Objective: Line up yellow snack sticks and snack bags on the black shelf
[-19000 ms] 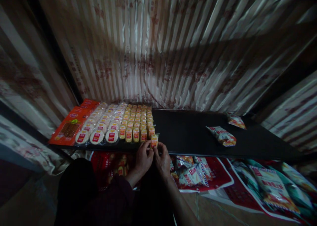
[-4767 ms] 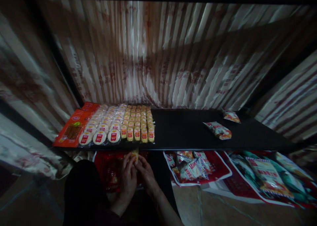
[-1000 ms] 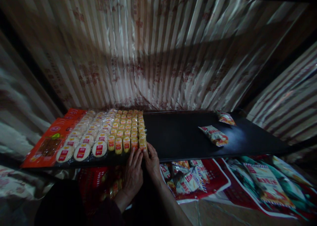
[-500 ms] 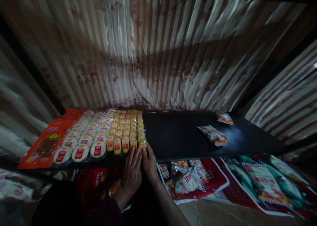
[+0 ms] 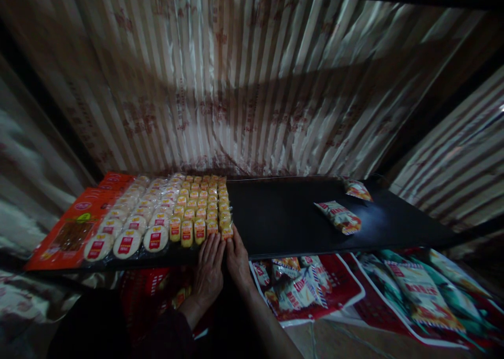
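Observation:
Rows of small yellow packaged cakes (image 5: 200, 229) stand upright in tight columns on a black shelf (image 5: 271, 217). My left hand (image 5: 209, 268) rests its outstretched fingertips against the bottom of the front cakes, near the right-hand columns. Beside it, my right hand (image 5: 238, 260) touches the front right corner of the block, thumb at the front and fingers along the side. The fingers of both hands are straight, not wrapped round a pack. To the left lie columns of round white packaged cakes (image 5: 155, 238), then flat orange packets (image 5: 74, 228) at the shelf's left end.
Two snack bags (image 5: 339, 216) lie loose on the shelf's right part. Below its front edge stand a red basket (image 5: 342, 285) of similar bags and another basket with green and white bags (image 5: 419, 291). Striped sheeting (image 5: 252, 86) hangs behind; a dark bar crosses the top.
My left hand has shifted very slightly left along the front of the yellow cakes. My right hand stays at the corner; the packs look unmoved.

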The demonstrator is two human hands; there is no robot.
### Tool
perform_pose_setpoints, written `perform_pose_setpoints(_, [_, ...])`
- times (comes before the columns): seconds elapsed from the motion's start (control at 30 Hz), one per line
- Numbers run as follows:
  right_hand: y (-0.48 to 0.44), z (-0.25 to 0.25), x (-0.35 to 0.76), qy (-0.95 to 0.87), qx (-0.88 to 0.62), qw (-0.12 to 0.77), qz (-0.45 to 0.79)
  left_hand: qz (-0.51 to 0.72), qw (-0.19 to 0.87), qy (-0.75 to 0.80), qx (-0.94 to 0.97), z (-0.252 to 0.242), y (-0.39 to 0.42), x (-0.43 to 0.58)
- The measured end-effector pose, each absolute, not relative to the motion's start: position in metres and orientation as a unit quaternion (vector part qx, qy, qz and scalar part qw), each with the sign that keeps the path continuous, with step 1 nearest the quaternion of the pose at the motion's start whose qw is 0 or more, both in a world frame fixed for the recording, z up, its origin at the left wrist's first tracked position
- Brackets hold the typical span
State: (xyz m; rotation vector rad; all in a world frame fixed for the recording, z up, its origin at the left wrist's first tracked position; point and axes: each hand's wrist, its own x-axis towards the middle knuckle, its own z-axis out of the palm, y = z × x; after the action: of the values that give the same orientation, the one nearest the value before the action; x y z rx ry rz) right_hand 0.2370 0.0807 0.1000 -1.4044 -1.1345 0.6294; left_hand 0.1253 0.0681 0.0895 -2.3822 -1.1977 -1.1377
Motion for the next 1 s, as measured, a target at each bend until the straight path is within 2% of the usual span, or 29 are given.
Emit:
perform_pose_setpoints(0.33, [0.079, 0.1, 0.241, -0.481, -0.6, 0.564, 0.3, -0.426, 0.133, -0.428, -0.786, 0.094, 0.084, 0.131])
perform_pose_setpoints(1.0, [0.078, 0.098, 0.247, -0.488, -0.625, 0.562, 0.236, -0.416, 0.122, -0.429, -0.793, 0.091, 0.087, 0.139])
